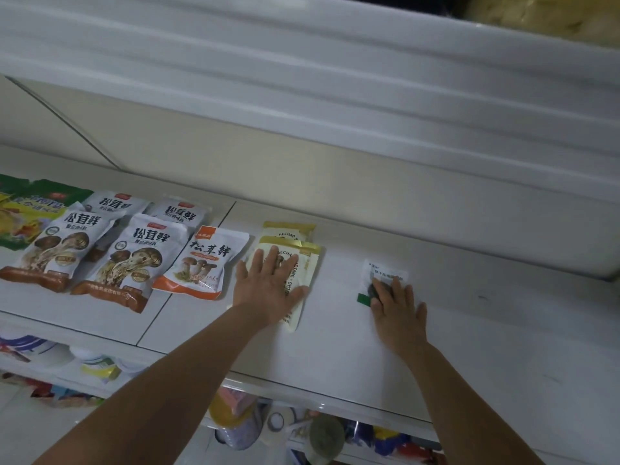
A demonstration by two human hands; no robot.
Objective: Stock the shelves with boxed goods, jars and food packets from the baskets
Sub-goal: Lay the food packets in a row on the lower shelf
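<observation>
Gold packets [303,263] lie lengthwise near-to-far under the left hand [268,290], fingers flat; the right hand [397,308], fingers also flat, covers a small packet [385,270].

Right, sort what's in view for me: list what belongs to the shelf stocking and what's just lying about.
Job in hand: left hand flat on the yellow packets; right hand on the small white packet; mushroom packets beside them; the white shelf.
Lying about: containers on the lower shelves; yellowish bundle up top, too blurred to name.
</observation>
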